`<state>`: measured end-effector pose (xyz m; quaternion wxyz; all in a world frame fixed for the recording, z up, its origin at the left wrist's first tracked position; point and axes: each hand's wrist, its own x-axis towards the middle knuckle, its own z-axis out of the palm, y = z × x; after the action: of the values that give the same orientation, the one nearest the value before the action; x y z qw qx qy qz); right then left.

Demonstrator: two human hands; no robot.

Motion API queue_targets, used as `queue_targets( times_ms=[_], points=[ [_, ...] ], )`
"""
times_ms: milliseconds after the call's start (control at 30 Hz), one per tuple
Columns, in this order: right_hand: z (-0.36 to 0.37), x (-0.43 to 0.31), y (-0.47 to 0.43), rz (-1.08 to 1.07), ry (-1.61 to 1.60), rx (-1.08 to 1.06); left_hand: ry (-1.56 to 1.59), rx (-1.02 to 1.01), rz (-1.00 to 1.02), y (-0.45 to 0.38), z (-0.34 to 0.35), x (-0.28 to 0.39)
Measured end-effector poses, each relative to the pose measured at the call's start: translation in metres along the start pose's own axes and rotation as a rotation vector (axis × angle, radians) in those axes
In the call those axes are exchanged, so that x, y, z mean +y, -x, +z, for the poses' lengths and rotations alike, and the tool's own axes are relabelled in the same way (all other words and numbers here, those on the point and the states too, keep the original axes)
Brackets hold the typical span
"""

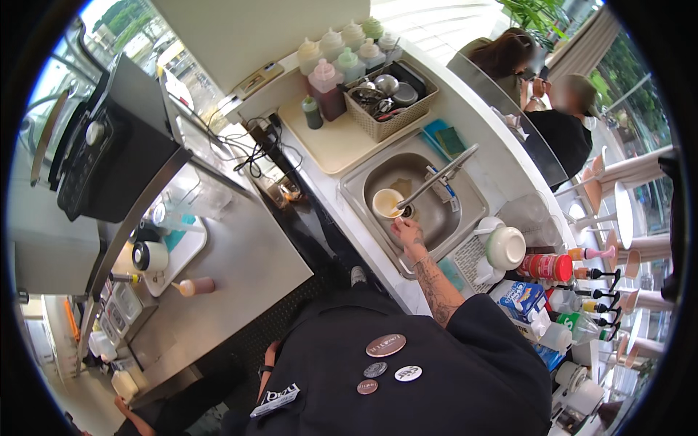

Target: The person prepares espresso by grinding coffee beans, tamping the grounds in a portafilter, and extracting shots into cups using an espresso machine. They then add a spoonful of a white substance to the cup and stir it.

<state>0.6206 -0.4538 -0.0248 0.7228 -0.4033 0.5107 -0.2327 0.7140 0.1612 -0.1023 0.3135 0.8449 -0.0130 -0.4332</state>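
Note:
My right hand (408, 231) reaches into a stainless-steel sink (372, 173), its fingers closed at the near rim of a white cup (380, 200). Yellowish residue shows inside the cup. Over the cup's right side comes the end of a metal faucet (431, 182); whether water runs is too small to tell. Beside the cup lies the dark drain (409, 211), and a brownish wet patch (402, 186) marks the basin. At my left side a forearm with a dark wristband (266, 369) shows in part, probably mine; the hand's fingers are hidden against my black clothing.
A beige tray (311, 147) bears squeeze bottles (327, 87) and a utensil basket (390, 122). Right of the sink, a drying rack (471, 261) holds a white bowl (506, 248). Behind me stands a steel counter (240, 261). A co-worker's arm (133, 417) shows lower left.

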Motion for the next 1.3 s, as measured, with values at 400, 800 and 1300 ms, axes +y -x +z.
queue_targets(
  times_ms=[400,800,1300],
  points=[
    [-0.023,0.008,-0.020,-0.077,0.295,0.018,-0.143,0.025,0.047,0.032,-0.027,0.104],
    [-0.044,-0.114,0.001,-0.979,1.686,-0.159,-0.126,0.124,0.297,0.036,-0.024,0.200],
    [-0.049,-0.149,-0.041,-0.651,1.163,0.013,-0.122,-0.077,0.577,0.029,-0.049,0.363]
  ],
)
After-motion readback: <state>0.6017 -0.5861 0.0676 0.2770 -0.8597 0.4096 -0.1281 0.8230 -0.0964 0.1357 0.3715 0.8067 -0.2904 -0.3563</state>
